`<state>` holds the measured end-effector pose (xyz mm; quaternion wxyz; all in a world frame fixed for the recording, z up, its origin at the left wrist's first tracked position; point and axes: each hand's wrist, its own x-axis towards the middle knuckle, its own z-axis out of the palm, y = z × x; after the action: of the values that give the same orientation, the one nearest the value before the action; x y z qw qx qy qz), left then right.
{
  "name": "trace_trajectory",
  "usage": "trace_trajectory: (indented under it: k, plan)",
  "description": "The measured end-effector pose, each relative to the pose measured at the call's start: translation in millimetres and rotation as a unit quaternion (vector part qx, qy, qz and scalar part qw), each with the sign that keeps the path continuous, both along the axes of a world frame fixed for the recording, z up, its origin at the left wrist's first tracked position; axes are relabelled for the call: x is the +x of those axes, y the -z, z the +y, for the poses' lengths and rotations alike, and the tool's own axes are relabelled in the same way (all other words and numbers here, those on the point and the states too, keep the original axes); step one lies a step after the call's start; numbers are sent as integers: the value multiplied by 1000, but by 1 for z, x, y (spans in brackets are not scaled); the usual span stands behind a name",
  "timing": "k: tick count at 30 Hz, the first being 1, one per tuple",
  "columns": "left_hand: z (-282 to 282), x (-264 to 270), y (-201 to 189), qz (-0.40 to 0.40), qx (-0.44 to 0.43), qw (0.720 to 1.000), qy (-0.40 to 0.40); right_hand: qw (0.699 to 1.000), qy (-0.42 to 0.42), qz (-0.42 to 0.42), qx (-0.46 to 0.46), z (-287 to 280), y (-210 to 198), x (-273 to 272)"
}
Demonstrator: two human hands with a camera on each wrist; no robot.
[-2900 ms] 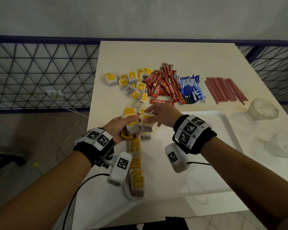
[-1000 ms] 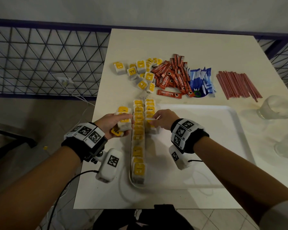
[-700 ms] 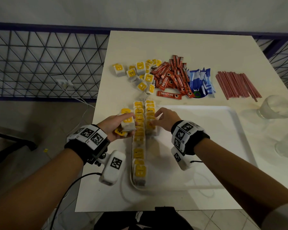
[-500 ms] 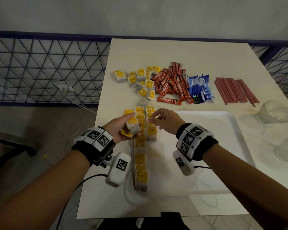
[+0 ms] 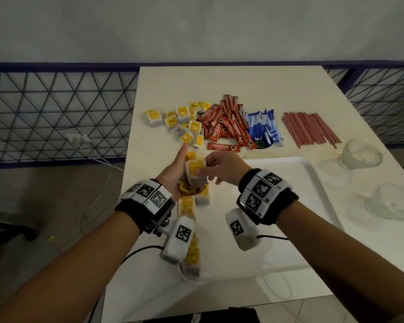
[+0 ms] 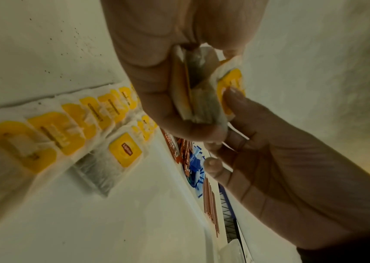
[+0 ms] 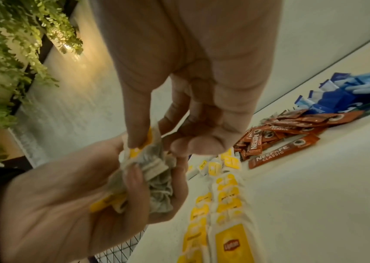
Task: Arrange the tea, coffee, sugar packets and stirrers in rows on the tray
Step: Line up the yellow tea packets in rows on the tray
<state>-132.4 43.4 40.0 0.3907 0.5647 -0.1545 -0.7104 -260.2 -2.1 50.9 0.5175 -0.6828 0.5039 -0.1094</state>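
Both hands meet above the tray (image 5: pixel 313 183): left hand (image 5: pixel 173 178) clutches stacked tea bags (image 5: pixel 194 176), right hand (image 5: pixel 222 169) pinches the top one.

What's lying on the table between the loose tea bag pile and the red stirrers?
In the head view, two heaps lie between the loose tea bags and the stirrers: first the red-brown coffee sticks, then the blue sugar packets.

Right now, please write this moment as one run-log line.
left hand: holds stack of yellow-tagged tea bags | right hand: pinches top bag | white plastic tray: two tea rows started
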Motion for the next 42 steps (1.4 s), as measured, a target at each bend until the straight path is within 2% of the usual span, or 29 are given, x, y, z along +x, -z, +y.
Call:
trace_trajectory:
  k: [6, 9, 19, 28, 34, 38, 42]
  plan:
    - [-2, -3, 3, -35, 5, 999, -27, 995, 62, -70, 23, -7, 3, -15]
    - [-1, -2, 4, -38, 8, 999, -30, 993, 65, -85, 39, -12, 6, -19]
    - [-4, -5, 2, -8, -23, 996, -89, 996, -4, -77, 54, -32, 12, -28]
    - [4, -16, 6, -112, -24, 987, -111, 992, -69, -86, 58, -35, 11, -29]
    - [20, -15, 5, -157, -15, 985, -73, 991, -93, -89, 43, -25, 12, -31]
    - [33, -9, 10, -158, 15, 986, -43, 995, -79, -57, 28, -11, 18, -32]
    - [50, 3, 12, -142, 33, 987, -62, 997, -74, 31, 7, 8, 32, -36]
